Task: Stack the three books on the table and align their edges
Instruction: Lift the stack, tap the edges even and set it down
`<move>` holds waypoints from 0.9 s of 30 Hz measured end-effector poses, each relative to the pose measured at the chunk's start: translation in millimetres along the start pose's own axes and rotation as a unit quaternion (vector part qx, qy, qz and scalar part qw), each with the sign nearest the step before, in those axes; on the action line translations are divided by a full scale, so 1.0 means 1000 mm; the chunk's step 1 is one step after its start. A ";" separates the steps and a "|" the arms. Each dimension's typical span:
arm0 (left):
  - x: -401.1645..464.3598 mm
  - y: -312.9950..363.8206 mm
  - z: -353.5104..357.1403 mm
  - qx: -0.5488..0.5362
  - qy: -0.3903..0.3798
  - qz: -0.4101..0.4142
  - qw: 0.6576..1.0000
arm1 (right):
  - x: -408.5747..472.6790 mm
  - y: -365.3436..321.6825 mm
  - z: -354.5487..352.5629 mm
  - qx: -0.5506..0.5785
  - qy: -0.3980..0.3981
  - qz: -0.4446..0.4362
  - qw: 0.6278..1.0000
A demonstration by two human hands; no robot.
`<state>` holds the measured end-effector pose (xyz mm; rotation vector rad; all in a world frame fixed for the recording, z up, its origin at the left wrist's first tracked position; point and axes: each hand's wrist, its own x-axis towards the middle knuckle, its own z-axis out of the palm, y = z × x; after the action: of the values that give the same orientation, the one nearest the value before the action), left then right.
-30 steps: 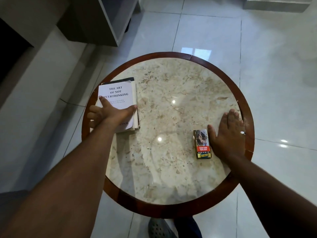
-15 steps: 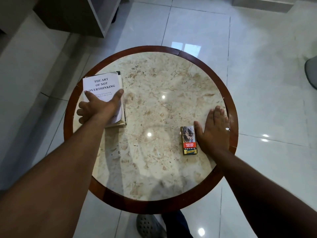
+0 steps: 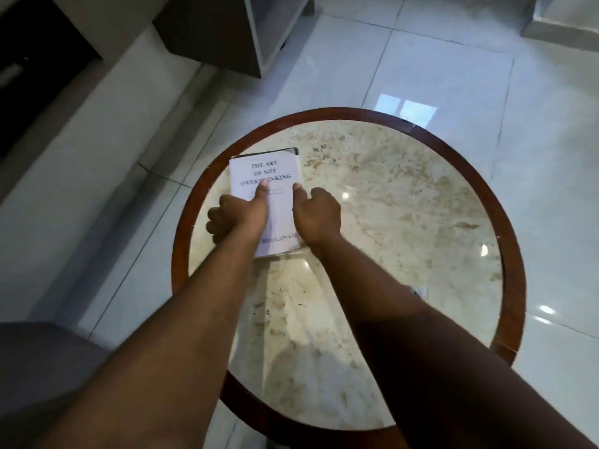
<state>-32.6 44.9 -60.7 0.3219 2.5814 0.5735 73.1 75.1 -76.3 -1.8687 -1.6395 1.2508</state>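
Observation:
A white book titled "The Art of Not Overthinking" lies on top of a pile at the left side of the round marble table. A dark-covered book peeks out under its far edge; how many books lie below is hidden. My left hand holds the pile's left edge, thumb pressed on the white cover. My right hand holds the right edge, thumb on the cover too, fingers curled down the side.
A corner of a small box shows beside my right forearm, which hides most of it. A grey cabinet stands on the glossy tiled floor beyond the table. Dark furniture sits at the lower left.
My right hand has left the table's right side beside the small box and come across to the pile's right edge. My left hand stays on the books, now gripping the left edge.

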 end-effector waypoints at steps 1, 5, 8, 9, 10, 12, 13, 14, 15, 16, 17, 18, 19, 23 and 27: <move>-0.001 0.001 0.002 -0.003 0.001 -0.008 1.000 | 0.002 -0.003 0.007 -0.010 0.008 0.014 1.000; 0.007 -0.005 0.002 -0.046 -0.030 -0.047 0.997 | 0.011 -0.010 0.009 -0.025 -0.011 0.066 0.997; -0.001 -0.002 0.002 -0.162 -0.087 -0.048 0.982 | 0.011 -0.012 -0.005 0.043 -0.037 0.086 0.995; -0.010 0.003 0.003 -0.215 -0.085 -0.027 0.972 | 0.009 -0.013 -0.011 0.067 -0.031 0.081 0.994; -0.021 0.009 0.002 -0.257 -0.074 0.008 0.963 | 0.006 -0.013 -0.019 0.100 -0.010 0.064 0.993; -0.043 0.024 0.001 -0.326 -0.058 0.103 0.938 | 0.001 -0.013 -0.036 0.191 0.048 -0.016 0.980; -0.052 0.030 0.000 -0.361 -0.060 0.155 0.918 | 0.000 -0.012 -0.046 0.242 0.068 -0.072 0.965; -0.060 0.035 -0.001 -0.392 -0.068 0.202 0.895 | -0.002 -0.010 -0.056 0.286 0.084 -0.131 0.945; -0.068 0.039 -0.001 -0.414 -0.078 0.238 0.875 | -0.004 -0.007 -0.065 0.310 0.106 -0.184 0.927; -0.074 0.040 0.003 -0.425 -0.088 0.261 0.862 | -0.007 -0.003 -0.074 0.314 0.131 -0.219 0.915; -0.080 0.039 0.007 -0.430 -0.098 0.274 0.855 | -0.008 0.004 -0.079 0.310 0.147 -0.239 0.908; -0.085 0.036 0.013 -0.429 -0.103 0.277 0.854 | -0.010 0.013 -0.081 0.307 0.151 -0.246 0.907; -0.088 0.031 0.020 -0.424 -0.105 0.272 0.858 | -0.011 0.023 -0.079 0.306 0.144 -0.237 0.911; -0.090 0.020 0.036 -0.424 -0.100 0.244 0.866 | -0.010 0.054 -0.070 0.326 0.102 -0.189 0.921; -0.088 0.021 0.045 -0.425 -0.084 0.267 0.861 | -0.007 0.062 -0.069 0.339 0.107 -0.202 0.913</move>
<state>68.4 50.2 -52.4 0.7226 1.8009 1.7023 165.5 71.5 -82.6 -1.1251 -1.1737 1.1749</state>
